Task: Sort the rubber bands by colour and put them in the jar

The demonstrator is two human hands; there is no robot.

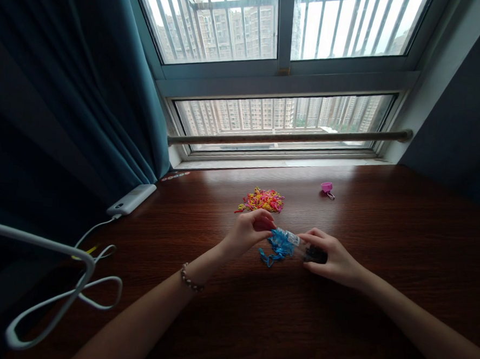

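My right hand (332,256) is wrapped round a small clear tube (297,242) that lies on its side just above the dark wooden table (383,231), its dark end in my palm. Small blue elastic bands (279,244) spill from the tube's open end, and a few lie on the wood beneath. My left hand (250,230) is closed in a pinch at that open end, fingertips on the blue bands. A beaded bracelet (190,281) sits on my left wrist.
A heap of pink, yellow and orange bands (262,200) lies just beyond my hands. A pink cap or ring (327,188) rests farther right. At left are a white power bank (132,199) with cable, a white looped cord (70,294), and a teal curtain (86,94). A window spans the back.
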